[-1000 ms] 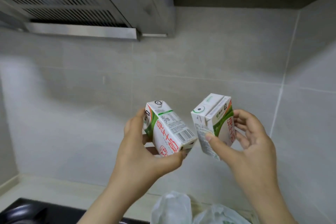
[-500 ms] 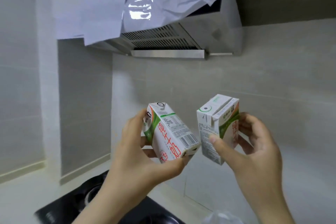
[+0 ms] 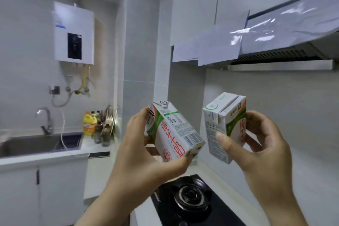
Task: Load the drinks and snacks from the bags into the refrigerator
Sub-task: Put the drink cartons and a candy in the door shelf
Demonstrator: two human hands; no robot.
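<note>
2 small milk cartons are up in the air in front of the person, 1 in each hand, near each other but not touching. The left carton (image 3: 174, 132) is tilted, its top leaning away and its barcode side facing up. The left hand (image 3: 146, 154) grips it round the lower end, fingers curled under the bottom corner. The right carton (image 3: 224, 126) stands closer to upright. The right hand (image 3: 260, 148) pinches it with the thumb flat on the near face and the fingers wrapped round the far side.

Directly below them lies a black gas hob (image 3: 190, 198) set into a pale counter (image 3: 102, 169), with a range hood (image 3: 275, 49) above (protective film hangs loose from it). Further left are a sink (image 3: 36, 143) and a wall-mounted water heater (image 3: 73, 33). Neither the refrigerator nor the bags are in view.

The likely trouble lies in the carry. Both hands are full, so opening the refrigerator door would mean shifting 1 carton, and a slack pinch during that shuffle could drop it onto the hob. The tilted carton, gripped only at its end, looks the likelier to slip. Squeezing either too hard could crush the card.
</note>
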